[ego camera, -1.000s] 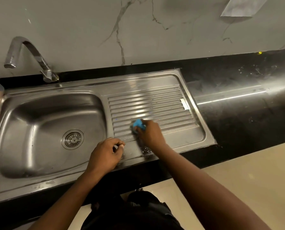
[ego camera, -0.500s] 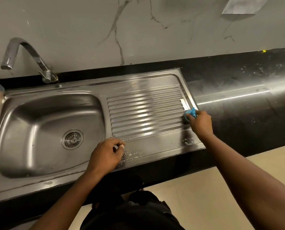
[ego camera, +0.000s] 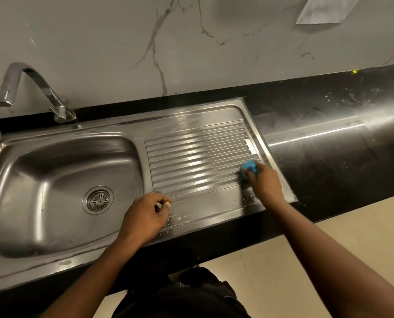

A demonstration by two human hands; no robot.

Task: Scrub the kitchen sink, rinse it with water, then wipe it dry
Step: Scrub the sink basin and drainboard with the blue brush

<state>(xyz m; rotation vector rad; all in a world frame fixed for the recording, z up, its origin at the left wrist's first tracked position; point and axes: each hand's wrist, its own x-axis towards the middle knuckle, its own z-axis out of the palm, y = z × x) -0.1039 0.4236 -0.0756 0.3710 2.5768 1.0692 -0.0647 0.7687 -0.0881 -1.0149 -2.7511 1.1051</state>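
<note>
Head cam: R hand (ego camera: pixel 266 184) grips blue scrubber (ego camera: pixel 250 167) on sudsy drainboard (ego camera: pixel 198 157), L hand (ego camera: pixel 143 216) curled, empty; mid-scrub, rinse/dry pending.

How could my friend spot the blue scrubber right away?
Start at the steel sink, then move to the ridged draining board on its right half. At the board's right end, the right hand grips a small scrubber. It is the only bright blue thing there.

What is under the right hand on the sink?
A blue sponge, held on the ribbed drainboard near its right edge. Only the sponge's far part shows; the right hand covers the rest, and the metal beneath is hidden.
</note>
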